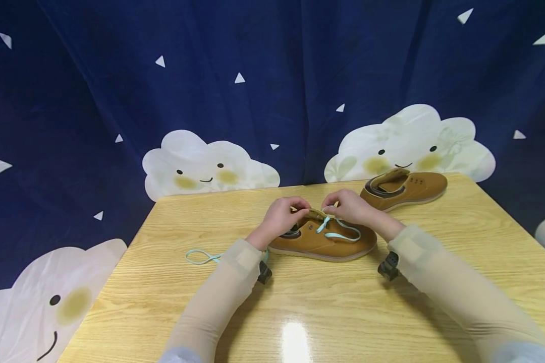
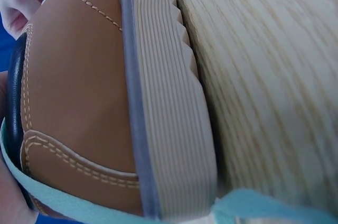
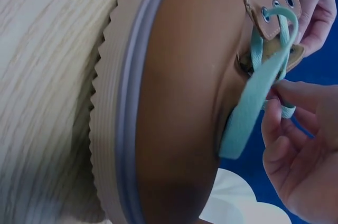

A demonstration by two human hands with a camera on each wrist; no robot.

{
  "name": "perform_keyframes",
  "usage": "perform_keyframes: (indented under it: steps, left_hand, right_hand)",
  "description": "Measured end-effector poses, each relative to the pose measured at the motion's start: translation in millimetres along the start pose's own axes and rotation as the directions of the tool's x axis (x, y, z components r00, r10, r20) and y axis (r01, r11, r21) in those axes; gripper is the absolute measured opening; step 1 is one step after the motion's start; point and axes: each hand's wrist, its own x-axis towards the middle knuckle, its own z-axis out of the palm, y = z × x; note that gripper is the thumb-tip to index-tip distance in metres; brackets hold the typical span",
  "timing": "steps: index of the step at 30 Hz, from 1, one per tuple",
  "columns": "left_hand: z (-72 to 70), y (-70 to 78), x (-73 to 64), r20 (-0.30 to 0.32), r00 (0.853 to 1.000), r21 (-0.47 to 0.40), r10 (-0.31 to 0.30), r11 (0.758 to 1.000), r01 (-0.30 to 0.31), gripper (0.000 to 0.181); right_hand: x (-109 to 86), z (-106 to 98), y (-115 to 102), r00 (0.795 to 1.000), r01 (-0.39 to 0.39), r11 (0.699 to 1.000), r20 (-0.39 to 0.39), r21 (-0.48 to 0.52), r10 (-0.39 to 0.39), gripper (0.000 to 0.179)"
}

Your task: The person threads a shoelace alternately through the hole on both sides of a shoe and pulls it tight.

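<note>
Beige sleeves (image 1: 227, 297) over table (image 1: 336, 312), second shoe (image 1: 427, 186) beyond half-laced shoe (image 1: 315, 243)

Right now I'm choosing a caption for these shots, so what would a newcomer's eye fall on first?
Likely the mint-green shoelace, which the right hand pinches, bright against the tan-brown lace-up shoe near the middle of the wood-grain table. Next, perhaps, the smiling white clouds on the navy curtain behind it. Then the second tan-brown shoe, toward the table's far right, with no lace visible in it.
</note>
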Motion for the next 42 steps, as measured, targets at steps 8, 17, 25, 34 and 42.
perform_keyframes:
  steps: [8,17,25,34,42]
  left_hand:
    - [1.7,1.8,2.2,-0.018,1.0,0.025,-0.023,0.999,0.024,0.01]
    - [2.1,2.8,4.1,-0.051,0.997,0.037,-0.062,0.997,0.064,0.01]
    - [3.5,1.7,-0.1,-0.105,0.992,0.007,-0.066,0.998,0.067,0.01]
    - [3.6,5.6,-2.3,-0.033,0.996,0.044,-0.086,0.995,0.087,0.018]
    - [5.5,8.9,0.9,0.006,0.992,0.122,-0.129,0.984,0.127,0.02]
  right_hand:
    - [0.2,2.9,-1.0,1.0,-0.002,0.999,0.028,0.041,0.0,0.018]
    - [2.6,4.9,-0.6,0.999,0.001,0.997,0.039,0.082,-0.004,0.022]
    - [6.4,7.0,-5.7,1.0,-0.017,0.999,0.024,0.048,0.016,0.021]
    - [12.4,8.1,-1.5,0.992,-0.109,0.982,0.072,0.157,0.099,0.024]
    - [12.8,10.1,-1.2,0.986,-0.158,0.966,0.085,0.204,0.143,0.024]
